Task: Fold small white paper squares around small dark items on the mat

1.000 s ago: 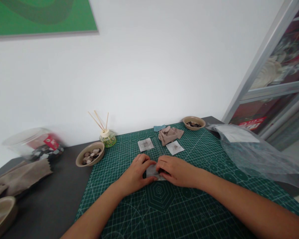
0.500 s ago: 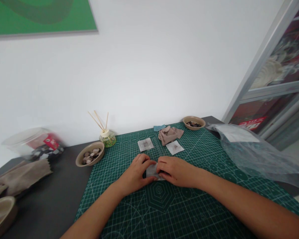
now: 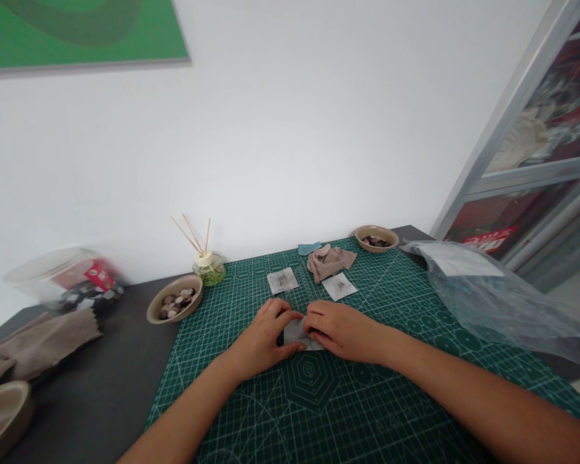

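Note:
A small white square wipe (image 3: 296,330), greyed with smudges, lies flat on the green cutting mat (image 3: 251,412). My left hand (image 3: 267,335) holds its left side down, thumb at the near corner and index finger at the far edge. On its right part, the curled fingers of my right hand (image 3: 341,330) press together; whatever they grip is hidden behind them. Beyond my hands lie two more smudged wipes, one on the left (image 3: 283,281) and one on the right (image 3: 339,287). A crumpled brown cloth (image 3: 329,261) rests behind the right one.
Bowls of dark and light pieces stand at left (image 3: 155,312) and back right (image 3: 391,238). A reed diffuser (image 3: 210,269) is near the wall. Further left are a clear tub (image 3: 43,277), a brown cloth (image 3: 53,338) and another bowl (image 3: 22,403). A plastic bag (image 3: 483,303) lies right.
My right hand has shifted slightly over the wipe, and a little more of the wipe's near right edge shows. My left hand stays in place.

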`<state>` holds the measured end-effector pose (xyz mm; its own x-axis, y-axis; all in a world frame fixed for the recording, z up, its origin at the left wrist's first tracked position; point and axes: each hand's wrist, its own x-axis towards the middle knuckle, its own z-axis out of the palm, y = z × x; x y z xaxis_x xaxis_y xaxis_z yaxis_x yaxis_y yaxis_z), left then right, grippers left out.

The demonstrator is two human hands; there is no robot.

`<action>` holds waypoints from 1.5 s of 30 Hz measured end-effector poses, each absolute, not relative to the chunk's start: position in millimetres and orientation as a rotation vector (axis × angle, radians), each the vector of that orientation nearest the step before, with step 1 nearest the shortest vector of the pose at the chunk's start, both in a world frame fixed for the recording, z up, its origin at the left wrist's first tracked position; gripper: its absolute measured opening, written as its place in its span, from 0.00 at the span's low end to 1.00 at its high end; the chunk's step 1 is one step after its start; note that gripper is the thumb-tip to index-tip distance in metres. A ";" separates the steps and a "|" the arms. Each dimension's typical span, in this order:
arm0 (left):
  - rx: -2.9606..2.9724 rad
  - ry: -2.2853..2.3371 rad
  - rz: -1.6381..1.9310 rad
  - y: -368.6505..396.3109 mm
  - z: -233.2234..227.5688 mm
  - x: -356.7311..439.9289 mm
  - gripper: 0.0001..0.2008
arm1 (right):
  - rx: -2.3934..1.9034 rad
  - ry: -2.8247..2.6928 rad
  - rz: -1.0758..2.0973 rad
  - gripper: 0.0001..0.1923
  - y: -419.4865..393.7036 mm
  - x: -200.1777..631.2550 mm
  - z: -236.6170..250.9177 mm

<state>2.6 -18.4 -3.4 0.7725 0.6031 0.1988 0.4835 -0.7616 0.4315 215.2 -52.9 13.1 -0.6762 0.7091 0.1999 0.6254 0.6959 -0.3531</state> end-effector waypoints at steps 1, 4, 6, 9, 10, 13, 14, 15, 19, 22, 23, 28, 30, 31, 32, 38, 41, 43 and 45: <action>2.610 0.833 0.469 -18.6 -3.3 2.6 0.20 | -1.054 -2.581 0.363 0.06 -52.5 215.3 12.5; 2.614 0.835 0.472 -19.4 -2.5 2.8 0.20 | -1.042 -2.578 0.385 0.07 -52.1 215.1 11.9; 2.614 0.837 0.469 -19.6 -1.8 3.0 0.20 | -1.025 -2.579 0.407 0.07 -52.6 214.8 12.2; 2.613 0.836 0.457 -19.7 -1.5 3.0 0.20 | -1.025 -2.576 0.410 0.08 -53.2 214.4 12.4; 2.614 0.835 0.454 -19.7 -1.7 2.9 0.20 | -1.031 -2.575 0.400 0.07 -53.2 214.3 12.3; 2.613 0.837 0.463 -19.6 -2.7 2.5 0.20 | -1.044 -2.569 0.351 0.06 -52.7 214.6 11.7; 2.611 0.837 0.470 -19.7 -2.8 2.4 0.20 | -1.045 -2.567 0.339 0.06 -52.5 214.8 11.7; 2.608 0.836 0.475 -19.7 -2.8 2.4 0.20 | -1.042 -2.567 0.336 0.07 -52.5 215.0 11.8; 2.610 0.830 0.471 -19.8 -1.1 2.9 0.20 | -1.009 -2.580 0.380 0.06 -53.3 215.6 12.9; 2.609 0.833 0.471 -19.8 0.0 3.4 0.20 | -1.008 -2.580 0.382 0.06 -53.3 215.9 12.7; 2.607 0.833 0.472 -19.7 0.1 3.5 0.19 | -1.016 -2.577 0.375 0.06 -53.1 216.0 12.6; 2.609 0.827 0.486 -19.0 -2.0 2.9 0.19 | -1.028 -2.575 0.367 0.07 -52.8 215.9 13.5; 2.613 0.828 0.486 -18.5 -3.2 2.7 0.20 | -1.009 -2.584 0.383 0.06 -53.5 215.5 14.1; 2.616 0.828 0.486 -18.4 -3.7 2.6 0.20 | -1.000 -2.588 0.386 0.06 -53.8 215.3 14.0; 2.617 0.827 0.489 -18.2 -4.1 2.5 0.21 | -0.993 -2.590 0.383 0.05 -53.9 215.2 13.7; 2.605 0.826 0.491 -18.4 -3.4 2.7 0.20 | -0.989 -2.571 0.346 0.06 -53.2 215.3 11.1; 2.601 0.829 0.494 -18.6 -2.4 3.1 0.20 | -0.972 -2.584 0.349 0.06 -53.2 215.4 11.3; 2.603 0.830 0.497 -18.7 -2.2 3.2 0.20 | -0.966 -2.587 0.347 0.06 -53.1 215.5 11.3; 2.607 0.831 0.495 -18.7 -2.6 3.0 0.20 | -0.976 -2.580 0.332 0.06 -52.6 215.7 10.8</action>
<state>3.0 -18.7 -2.6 0.7660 0.6050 0.2174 0.4793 -0.7628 0.4341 215.7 -52.6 10.8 -0.6959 0.6738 0.2487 0.5888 0.7335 -0.3395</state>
